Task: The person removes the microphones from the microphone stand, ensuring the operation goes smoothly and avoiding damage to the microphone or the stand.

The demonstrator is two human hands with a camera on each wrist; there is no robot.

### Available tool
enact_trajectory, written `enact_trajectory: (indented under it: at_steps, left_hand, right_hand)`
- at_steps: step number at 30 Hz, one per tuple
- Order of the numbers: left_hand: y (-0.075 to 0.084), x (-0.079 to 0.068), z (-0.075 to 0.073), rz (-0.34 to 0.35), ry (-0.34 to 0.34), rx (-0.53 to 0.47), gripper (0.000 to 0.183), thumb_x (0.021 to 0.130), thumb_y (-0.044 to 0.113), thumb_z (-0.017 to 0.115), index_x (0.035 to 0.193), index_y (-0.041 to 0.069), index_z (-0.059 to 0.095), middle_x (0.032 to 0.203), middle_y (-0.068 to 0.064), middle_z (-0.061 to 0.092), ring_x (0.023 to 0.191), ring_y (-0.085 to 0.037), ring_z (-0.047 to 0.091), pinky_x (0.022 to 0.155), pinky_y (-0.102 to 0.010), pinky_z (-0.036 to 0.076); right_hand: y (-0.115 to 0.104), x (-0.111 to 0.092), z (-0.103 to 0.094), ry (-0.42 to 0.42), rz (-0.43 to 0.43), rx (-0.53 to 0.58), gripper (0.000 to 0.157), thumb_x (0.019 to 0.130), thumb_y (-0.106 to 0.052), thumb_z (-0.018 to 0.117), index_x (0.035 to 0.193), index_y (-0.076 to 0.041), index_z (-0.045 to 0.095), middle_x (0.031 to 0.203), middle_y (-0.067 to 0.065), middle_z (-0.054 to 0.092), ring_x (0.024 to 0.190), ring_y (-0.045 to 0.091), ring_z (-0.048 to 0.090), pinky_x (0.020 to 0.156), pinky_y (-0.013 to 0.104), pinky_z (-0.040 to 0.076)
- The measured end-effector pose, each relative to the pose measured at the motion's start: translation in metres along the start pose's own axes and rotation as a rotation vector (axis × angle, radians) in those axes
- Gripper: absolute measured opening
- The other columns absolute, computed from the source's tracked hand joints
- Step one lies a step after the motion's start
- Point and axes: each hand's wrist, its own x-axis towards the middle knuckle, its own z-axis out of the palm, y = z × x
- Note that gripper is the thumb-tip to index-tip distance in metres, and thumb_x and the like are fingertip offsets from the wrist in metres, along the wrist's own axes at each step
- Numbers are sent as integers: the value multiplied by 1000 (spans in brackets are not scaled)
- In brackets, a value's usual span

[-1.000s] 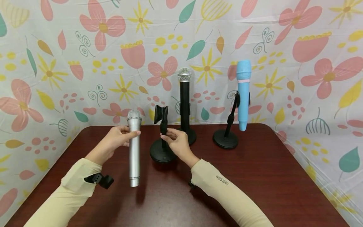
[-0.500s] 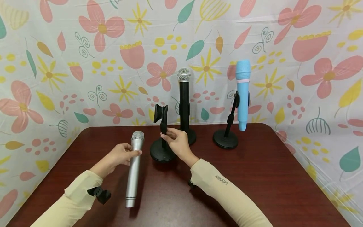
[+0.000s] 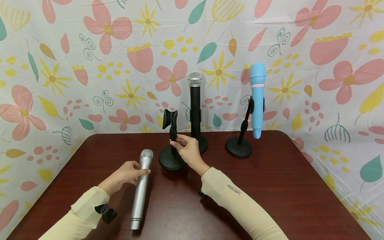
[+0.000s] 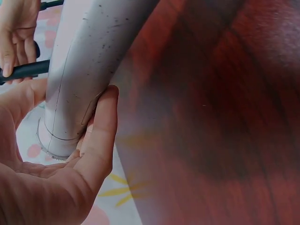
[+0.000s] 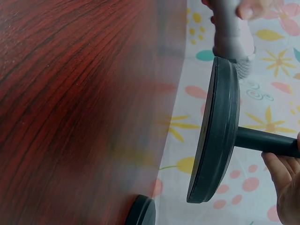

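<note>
Left of centre, low in the frame, the left hand (image 3: 130, 171) pinches a silver microphone (image 3: 141, 195) just below its mesh head, thumb on one side and fingers round the other. The microphone slants: its mesh end points up and rightward, its tail runs down towards the bottom edge, most of its length hanging below the grip. From here I can't tell whether the tail touches the brown table (image 3: 240, 193).

Just right of the mesh head, at mid-frame, is a black stand (image 3: 171, 158) whose clip (image 3: 170, 119) holds nothing; that clip sits above and to the right of the mesh end, well apart from it. The right hand (image 3: 189, 151) pinches the stem below the clip, so it is the nearer hand to the clip, the left the nearer to the microphone. The base looks raised off the tabletop.

Behind, a black microphone (image 3: 195, 110) stands upright; farther right, a blue microphone (image 3: 257, 106) sits nearly vertical in its own stand (image 3: 239, 147).
</note>
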Motion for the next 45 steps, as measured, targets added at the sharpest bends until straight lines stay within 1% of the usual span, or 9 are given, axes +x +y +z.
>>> enact_trajectory:
  at_steps: [4,11,17,21,24,28,36,42,45]
  left_hand:
    - [-8,1,3,-13,0,-1,45,86,23,72,105,-12,51,93,-19,59,76,-23,63,68,-39,57]
    - [-17,2,12,-30,18,0,35,83,19,74,90,-6,50,83,-17,61,68,-22,64,64,-39,57]
    - [-22,2,17,-41,13,-4,33,83,17,74,85,-3,48,82,-16,59,66,-21,62,62,-40,58]
    - [-23,2,18,-44,15,2,33,82,18,74,82,-1,46,81,-15,58,65,-21,62,62,-39,58]
    - [-25,2,18,-45,17,23,34,82,18,75,78,1,46,81,-14,57,65,-21,61,62,-39,58]
    - [-28,2,19,-46,21,33,35,82,18,76,76,2,46,80,-13,56,66,-22,60,61,-40,58]
    - [-31,1,22,-46,30,37,32,81,16,76,74,1,49,78,-13,57,64,-21,61,61,-40,58]
    - [-29,0,20,-49,26,57,31,82,17,76,78,-2,52,81,-14,57,67,-22,61,63,-41,58]
    - [-29,0,19,-51,18,64,32,83,18,75,82,-4,53,83,-15,57,70,-23,61,65,-41,58]
  right_hand:
    - [1,0,0,2,-5,-1,27,88,1,67,113,9,66,100,25,69,96,34,68,85,40,54]
    - [3,1,0,1,1,3,27,88,0,68,113,8,66,100,24,69,96,34,68,85,40,55]
    - [3,1,0,-3,14,7,27,88,0,67,114,8,66,101,24,69,97,34,68,86,40,54]
    - [26,7,3,7,11,20,28,88,-6,70,114,4,67,102,20,70,97,30,68,87,40,54]
    - [43,10,6,17,17,21,29,87,-12,72,114,-2,70,101,15,72,96,24,69,86,36,54]
    - [43,8,5,23,15,5,27,87,-14,72,112,-5,71,99,10,73,94,19,69,85,32,55]
    - [45,8,7,25,26,7,27,86,-14,73,111,-5,71,98,10,73,93,19,69,84,33,55]
    - [44,8,8,20,13,5,28,87,-9,71,113,1,69,99,17,71,95,27,69,85,41,54]
    - [32,5,6,9,13,9,28,87,-3,69,113,5,67,100,21,70,95,32,68,85,42,54]
